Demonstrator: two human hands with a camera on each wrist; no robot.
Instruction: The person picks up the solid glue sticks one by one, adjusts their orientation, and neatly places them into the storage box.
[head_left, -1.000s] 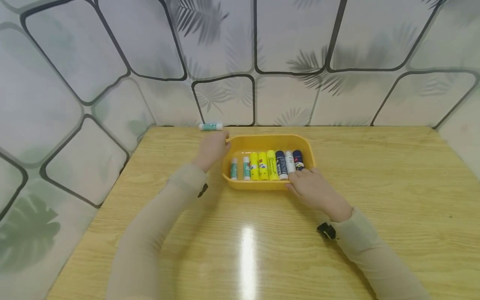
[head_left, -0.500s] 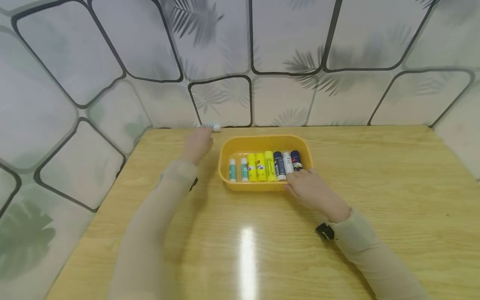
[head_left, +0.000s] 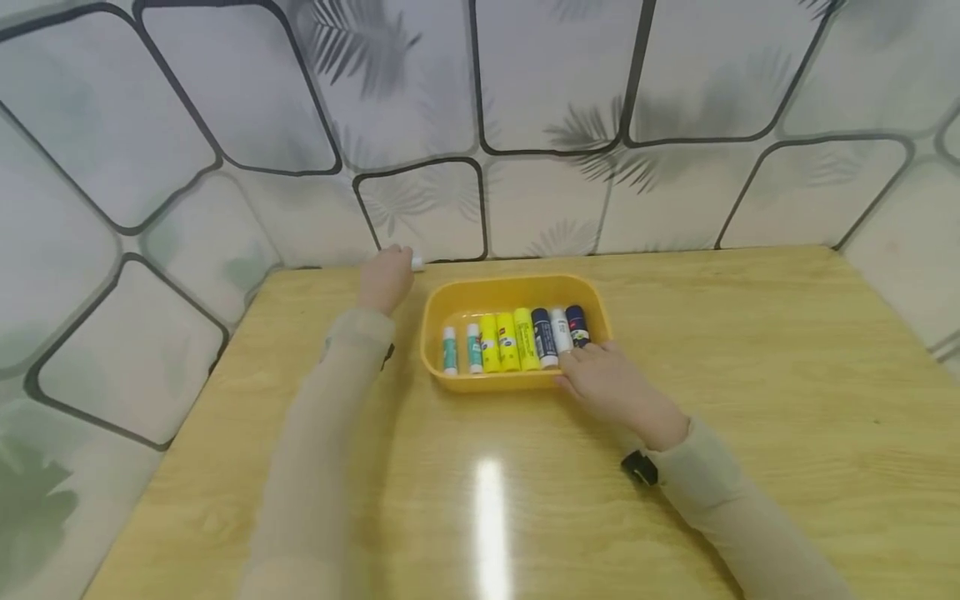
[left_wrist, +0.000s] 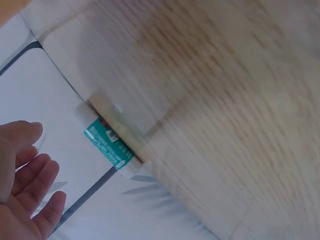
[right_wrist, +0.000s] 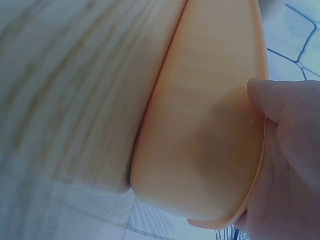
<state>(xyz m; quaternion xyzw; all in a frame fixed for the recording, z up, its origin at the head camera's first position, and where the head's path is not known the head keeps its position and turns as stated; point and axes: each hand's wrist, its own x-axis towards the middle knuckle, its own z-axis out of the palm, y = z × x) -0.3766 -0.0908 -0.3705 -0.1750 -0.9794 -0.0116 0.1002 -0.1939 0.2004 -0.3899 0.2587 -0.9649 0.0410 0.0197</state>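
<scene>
In the head view my left hand [head_left: 386,279] is at the table's back edge, covering most of a small glue stick [head_left: 417,263] whose white end shows. The left wrist view has this glue stick [left_wrist: 110,142] with its teal label lying along the edge by the wall, a gap away from my loosely bent fingers [left_wrist: 37,182]. My right hand [head_left: 618,387] grips the front right rim of a yellow plastic bin [head_left: 491,383], thumb [right_wrist: 262,97] on the outer wall and fingers over the inside. Within the bin stand glue sticks in a row: teal, yellow [head_left: 507,342], navy [head_left: 544,337] and white.
The wood-grain table [head_left: 712,333] reaches back to a wall [head_left: 547,200] patterned with dark outlines and leaves. A bright light reflection [head_left: 491,525] lies on the tabletop in front of the bin.
My left hand has left the bin's left rim and moved left and back over the lone glue stick. The right hand keeps its grip on the bin; the head view has shifted slightly.
</scene>
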